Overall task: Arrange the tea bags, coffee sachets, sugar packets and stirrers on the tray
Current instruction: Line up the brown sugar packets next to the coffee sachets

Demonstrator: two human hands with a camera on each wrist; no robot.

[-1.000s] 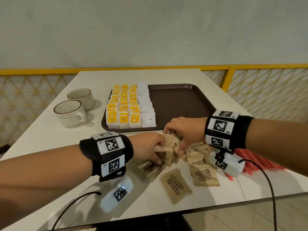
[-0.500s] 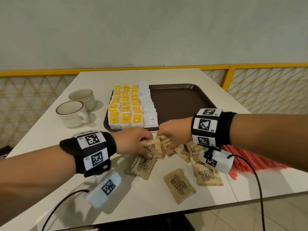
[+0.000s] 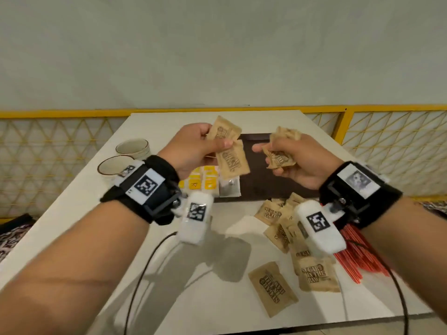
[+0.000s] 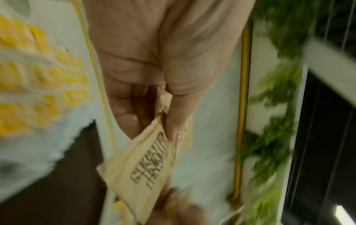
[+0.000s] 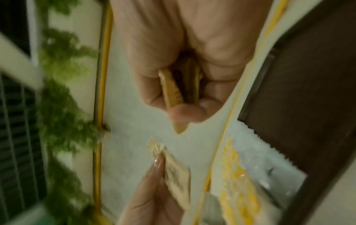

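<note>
Both hands are raised above the brown tray (image 3: pixel 266 187). My left hand (image 3: pixel 193 148) pinches brown sugar packets (image 3: pixel 229 153) between thumb and fingers; the left wrist view shows one packet (image 4: pixel 142 166) hanging below the thumb. My right hand (image 3: pixel 292 158) grips a bunch of brown sugar packets (image 3: pixel 280 148), seen edge-on in the right wrist view (image 5: pixel 173 88). Several more sugar packets (image 3: pixel 316 274) lie loose on the white table (image 3: pixel 84 201) near its front edge. Yellow tea bags (image 3: pixel 200 182) and white sachets (image 3: pixel 229 189) fill the tray's left part. Red stirrers (image 3: pixel 358 252) lie at the right.
Two cream cups (image 3: pixel 130 151) stand on the table left of the tray. A yellow railing with mesh (image 3: pixel 387 141) runs behind and beside the table. The tray's right half shows bare brown surface. Cables (image 3: pixel 145 262) trail from both wrist cameras over the front edge.
Both hands rose from the pile on the table with sugar packets in them and now hold them up over the tray. The head view has tilted and moved closer.
</note>
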